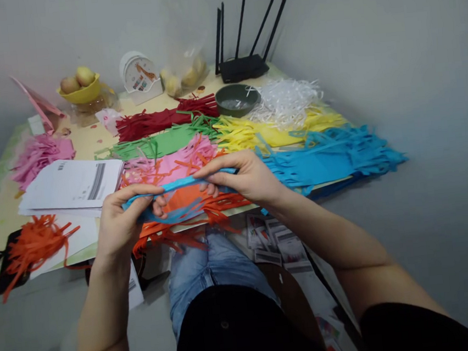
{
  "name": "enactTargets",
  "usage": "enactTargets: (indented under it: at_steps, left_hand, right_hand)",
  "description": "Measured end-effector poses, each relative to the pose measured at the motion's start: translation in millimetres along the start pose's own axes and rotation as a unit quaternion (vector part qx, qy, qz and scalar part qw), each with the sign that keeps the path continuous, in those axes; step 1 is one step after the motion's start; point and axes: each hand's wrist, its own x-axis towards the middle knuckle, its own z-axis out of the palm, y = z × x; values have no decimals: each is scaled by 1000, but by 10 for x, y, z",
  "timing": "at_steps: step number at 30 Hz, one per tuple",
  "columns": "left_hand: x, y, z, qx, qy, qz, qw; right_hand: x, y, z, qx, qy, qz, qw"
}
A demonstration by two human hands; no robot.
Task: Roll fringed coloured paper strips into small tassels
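Both my hands hold one blue fringed paper strip (pixel 177 185) stretched between them over the table's front edge. My left hand (pixel 124 219) pinches its left end; my right hand (pixel 242 177) grips the right end from above. Blue fringes hang below the strip, over an orange fringed sheet (pixel 188 216) that droops off the table. Behind it lie pink (pixel 167 168), green (pixel 160 143), dark red (pixel 154 122), yellow (pixel 255 135) and blue (pixel 331 152) fringed sheets.
White printed papers (pixel 71 185) lie at the left, with loose orange shreds (pixel 34 247) and pink shreds (pixel 39 155). At the back stand a yellow fruit bowl (pixel 81 91), a clock (pixel 139 77), a black router (pixel 244 67), a grey-green bowl (pixel 237 99) and white shreds (pixel 284 99). A wall is close on the right.
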Motion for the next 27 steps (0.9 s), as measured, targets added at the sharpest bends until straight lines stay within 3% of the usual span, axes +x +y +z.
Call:
enactTargets:
  at_steps: [7,12,14,16,18,21,24,27]
  left_hand:
    - [-37,-51,127,-61,41,33,997]
    - [-91,-166,194,-79,85,54,992]
    - [-103,-184,164,-52,89,60,993]
    - [-97,-153,106,52,75,75,993]
    - [-74,-82,46,223,44,128,965]
    - [-23,17,-7,418,-19,214,883]
    - [17,15,-11,487,-37,228,843]
    - [-2,-62,36,529,-63,205,821]
  right_hand:
    - [2,88,123,92,36,8,995]
    - [-46,88,172,48,64,-20,997]
    - [-45,61,154,5,65,-26,998]
    - [-26,35,121,-34,48,-29,998]
    - [2,20,84,-67,22,-32,997]
    - [29,3,39,-111,-16,-32,993]
    - [23,-45,18,-210,-55,-50,975]
    - [17,-111,43,-384,-68,-110,914]
